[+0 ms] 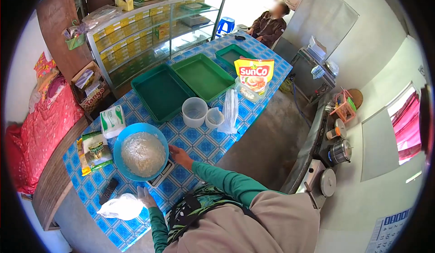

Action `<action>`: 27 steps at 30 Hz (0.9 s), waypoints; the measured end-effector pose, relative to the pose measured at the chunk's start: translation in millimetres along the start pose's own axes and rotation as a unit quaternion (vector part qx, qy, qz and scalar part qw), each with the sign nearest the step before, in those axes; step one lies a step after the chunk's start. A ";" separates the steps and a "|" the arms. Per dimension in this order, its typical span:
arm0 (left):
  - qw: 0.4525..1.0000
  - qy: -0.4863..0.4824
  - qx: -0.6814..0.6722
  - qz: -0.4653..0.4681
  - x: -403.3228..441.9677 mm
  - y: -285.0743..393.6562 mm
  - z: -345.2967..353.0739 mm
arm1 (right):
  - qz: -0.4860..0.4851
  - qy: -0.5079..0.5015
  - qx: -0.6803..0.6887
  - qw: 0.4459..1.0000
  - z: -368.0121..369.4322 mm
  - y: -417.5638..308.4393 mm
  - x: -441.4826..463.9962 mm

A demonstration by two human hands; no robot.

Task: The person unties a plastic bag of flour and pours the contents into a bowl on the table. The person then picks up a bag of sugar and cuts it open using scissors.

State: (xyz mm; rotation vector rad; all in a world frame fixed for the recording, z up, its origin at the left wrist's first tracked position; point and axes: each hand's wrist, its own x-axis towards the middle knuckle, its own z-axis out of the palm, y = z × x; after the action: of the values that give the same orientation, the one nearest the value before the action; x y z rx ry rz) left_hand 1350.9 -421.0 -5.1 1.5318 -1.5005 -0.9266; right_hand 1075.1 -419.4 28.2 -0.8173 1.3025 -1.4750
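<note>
A light-blue bowl heaped with white flour stands on a kitchen scale, whose near edge shows below it. My right hand is at the bowl's right side, fingertips by its wall and fingers apart; I cannot tell whether they touch. Below the bowl, my left hand has its fingers stretched out beside a white plastic bag, close to the scale. Left of the bowl lie a green-and-white packet and a yellow-green Gulaku packet. A black remote control lies near the bag.
Green trays, two plastic tubs, a clear plastic bag and a SunCo pouch occupy the far part of the blue-tiled tablecloth. Behind is a glass display case. A person sits beyond the table's far end.
</note>
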 end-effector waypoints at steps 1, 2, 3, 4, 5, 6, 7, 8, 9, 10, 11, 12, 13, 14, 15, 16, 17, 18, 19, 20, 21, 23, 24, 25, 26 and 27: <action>0.997 0.011 -0.061 -0.036 4.5 4.1 2.6 | -0.003 -0.001 0.001 1.000 1.6 -5.0 2.8; 0.990 0.023 -0.120 -0.073 8.0 7.7 3.5 | 0.014 -0.048 0.080 0.996 3.7 -9.5 5.0; 0.990 0.024 -0.120 -0.071 10.0 10.8 3.9 | 0.032 -0.096 0.157 0.982 6.2 -13.6 7.0; 0.990 0.024 -0.114 -0.080 11.1 9.1 4.5 | 0.031 -0.097 0.158 0.982 10.7 -18.1 7.4; 0.990 0.023 -0.108 -0.091 11.5 7.1 5.2 | 0.030 -0.087 0.109 0.990 14.9 -22.2 6.7; 0.990 0.024 -0.107 -0.092 12.9 4.5 4.5 | 0.029 -0.078 0.059 0.995 18.0 -26.3 5.6; 0.996 0.003 -0.070 -0.050 15.4 0.2 3.4 | 0.031 -0.080 0.059 0.995 15.6 -22.0 7.7; 0.999 -0.018 -0.031 -0.009 15.9 -4.7 1.4 | 0.032 -0.088 0.077 0.993 12.0 -17.7 9.0; 0.999 -0.017 -0.030 -0.011 13.6 -9.3 1.9 | 0.032 -0.096 0.094 0.990 9.3 -12.9 9.8; 0.996 -0.007 -0.064 -0.054 8.9 16.0 1.4 | 0.033 -0.096 0.094 0.990 10.7 -17.0 8.1; 0.990 0.001 -0.099 -0.096 5.8 33.5 1.6 | 0.047 -0.076 0.074 0.993 13.8 -26.2 5.0; 0.990 -0.001 -0.098 -0.097 5.9 32.1 2.8 | 0.061 -0.056 0.055 0.995 15.8 -31.6 2.7; 0.984 -0.030 -0.139 -0.106 7.4 27.4 4.8 | 0.062 -0.054 0.056 0.995 14.8 -27.3 4.1; 0.975 -0.058 -0.180 -0.114 9.4 22.8 6.5 | 0.055 -0.054 0.025 0.997 14.8 -23.3 7.1; 0.976 -0.059 -0.179 -0.113 10.5 18.6 9.3 | 0.049 -0.055 -0.006 0.997 14.3 -19.6 9.8; 0.969 -0.057 -0.200 -0.134 10.3 18.0 11.9 | 0.049 -0.054 -0.005 0.997 15.0 -22.9 8.9; 0.961 -0.055 -0.222 -0.156 10.6 17.2 13.6 | 0.058 -0.055 0.016 0.997 14.9 -26.3 7.6; 0.961 -0.056 -0.220 -0.157 11.6 15.6 12.9 | 0.068 -0.057 0.039 0.995 15.3 -29.2 6.5; 0.955 -0.089 -0.223 -0.175 13.2 25.3 9.2 | 0.069 -0.056 0.040 0.995 14.0 -25.9 8.3; 0.947 -0.121 -0.224 -0.194 14.7 34.9 6.3 | 0.024 -0.067 0.006 0.997 12.3 -22.5 10.6; 0.947 -0.122 -0.223 -0.195 15.6 36.9 6.3 | -0.021 -0.078 -0.030 0.996 12.0 -24.7 11.0; 0.947 -0.117 -0.217 -0.206 16.0 38.6 4.9 | 0.001 -0.073 0.003 0.997 17.2 -36.7 4.3; 0.947 -0.118 -0.216 -0.207 16.2 37.8 4.1 | 0.021 -0.069 0.033 0.997 18.8 -42.2 1.6; 0.943 -0.117 -0.212 -0.228 16.9 35.6 2.8 | 0.022 -0.067 0.033 0.997 19.5 -34.8 3.9; 0.939 -0.115 -0.208 -0.249 18.3 28.7 2.2 | 0.007 -0.079 0.034 0.996 20.5 -19.9 9.5; 0.938 -0.115 -0.209 -0.250 19.7 21.4 -1.0 | -0.007 -0.092 0.035 0.995 18.7 -5.6 13.4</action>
State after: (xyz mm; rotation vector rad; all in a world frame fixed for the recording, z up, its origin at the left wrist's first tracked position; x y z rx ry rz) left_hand 1343.4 -440.5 15.1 1.5405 -0.9721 -1.6535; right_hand 1087.1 -438.3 35.9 -0.8964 1.1041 -1.4128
